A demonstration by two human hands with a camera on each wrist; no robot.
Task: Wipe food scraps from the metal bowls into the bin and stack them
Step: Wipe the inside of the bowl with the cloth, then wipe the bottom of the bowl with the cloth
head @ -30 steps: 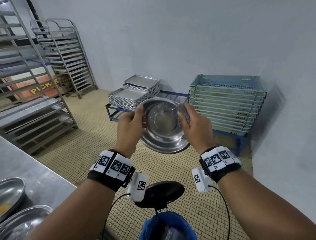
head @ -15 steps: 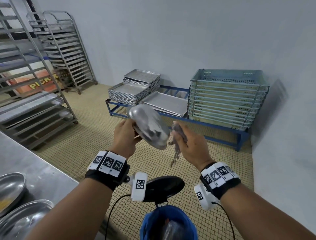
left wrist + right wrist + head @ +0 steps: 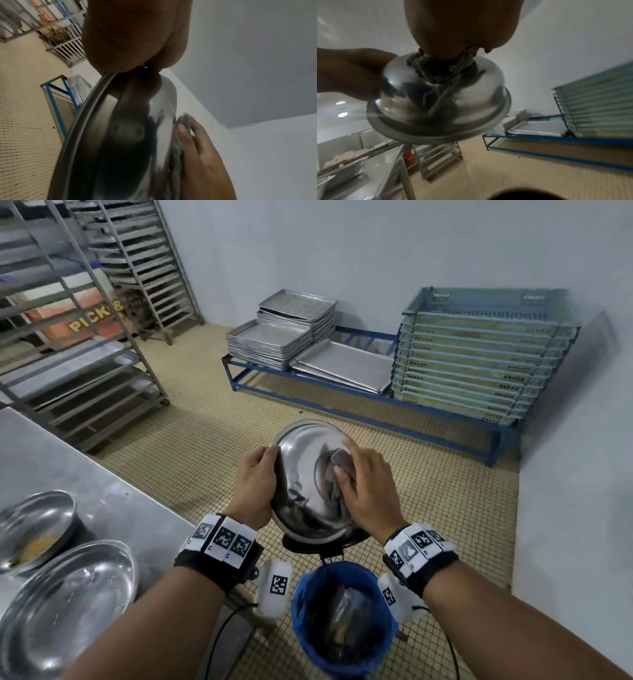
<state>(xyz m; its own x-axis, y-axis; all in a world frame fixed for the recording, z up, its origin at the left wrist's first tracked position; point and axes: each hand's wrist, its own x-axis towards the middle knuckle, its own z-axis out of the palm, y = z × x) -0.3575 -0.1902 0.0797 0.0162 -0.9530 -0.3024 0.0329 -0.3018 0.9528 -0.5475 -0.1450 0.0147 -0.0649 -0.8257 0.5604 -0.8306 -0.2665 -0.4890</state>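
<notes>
Above the blue-lined bin point(image 3: 342, 616): steel bowl point(image 3: 310, 484) turned dome-up, gripped at the rim by left hand point(image 3: 255, 484), outside rubbed with grey cloth point(image 3: 340, 465) bunched under right hand point(image 3: 371, 491). Left of bin, two bowls point(image 3: 65, 597) waiting on the counter point(image 3: 85, 467) (farther one holding yellowish scraps); nothing stacked.
</notes>
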